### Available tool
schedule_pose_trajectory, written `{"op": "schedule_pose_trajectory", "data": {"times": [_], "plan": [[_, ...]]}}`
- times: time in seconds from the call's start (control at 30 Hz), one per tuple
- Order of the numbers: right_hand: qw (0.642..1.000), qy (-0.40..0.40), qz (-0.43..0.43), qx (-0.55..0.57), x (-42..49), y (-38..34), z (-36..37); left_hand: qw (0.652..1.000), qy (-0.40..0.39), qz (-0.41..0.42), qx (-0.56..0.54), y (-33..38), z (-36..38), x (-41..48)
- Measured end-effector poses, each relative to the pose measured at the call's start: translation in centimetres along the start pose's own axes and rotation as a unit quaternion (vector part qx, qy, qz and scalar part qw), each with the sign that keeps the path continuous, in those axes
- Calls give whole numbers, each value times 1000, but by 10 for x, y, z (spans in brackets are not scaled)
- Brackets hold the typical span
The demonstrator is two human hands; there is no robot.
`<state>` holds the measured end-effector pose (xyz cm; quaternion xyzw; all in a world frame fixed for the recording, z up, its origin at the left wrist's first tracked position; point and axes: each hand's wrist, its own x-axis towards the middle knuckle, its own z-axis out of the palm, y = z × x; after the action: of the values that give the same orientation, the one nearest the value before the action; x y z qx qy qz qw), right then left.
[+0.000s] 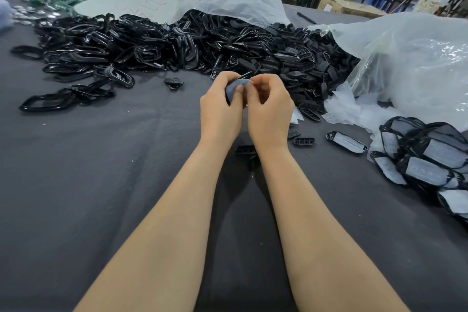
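Both hands meet above the middle of the dark cloth table (101, 172). My left hand (219, 106) grips a black plastic frame with a grey film-covered face (235, 87). The fingers of my right hand (269, 105) pinch the film's edge at the top of that part. Most of the part is hidden inside my hands. Behind them lies a big heap of black oval frames (101, 50) and a heap of small black slotted inserts (291, 58).
A pile of assembled frames with grey film (425, 157) lies at the right, one single piece (346, 142) beside it. Clear plastic bags (410, 58) and peeled film scraps (354, 111) sit at right. Loose inserts (304, 141) lie near my wrists. A pen (306, 18) lies far back.
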<state>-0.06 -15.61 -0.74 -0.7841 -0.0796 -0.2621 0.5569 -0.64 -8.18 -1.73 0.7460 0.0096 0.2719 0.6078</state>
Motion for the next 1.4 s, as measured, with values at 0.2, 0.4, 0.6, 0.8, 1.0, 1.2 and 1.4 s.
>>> {"op": "schedule_pose_trajectory", "data": {"times": [0.2, 0.4, 0.6, 0.8, 1.0, 1.2, 1.4], "plan": [[998, -35, 55, -8, 8, 7, -8, 998, -41, 22, 51, -5, -1, 0], [994, -62, 75, -42, 12, 16, -16, 993, -85, 19, 80, -7, -4, 2], [988, -128, 87, 2, 16, 19, -24, 990, -138, -15, -2, -4, -11, 5], [981, -154, 115, 19, 17, 21, -27, 984, -153, -71, -62, -4, -11, 5], [978, -135, 148, 62, 17, 21, -23, 980, -140, -108, -94, -2, -8, 6], [976, -131, 161, 60, 16, 21, -16, 979, -131, -123, -96, -4, -6, 5], [974, -125, 170, 87, 14, 21, -11, 985, -110, -111, -79, -6, -6, 5]]}}
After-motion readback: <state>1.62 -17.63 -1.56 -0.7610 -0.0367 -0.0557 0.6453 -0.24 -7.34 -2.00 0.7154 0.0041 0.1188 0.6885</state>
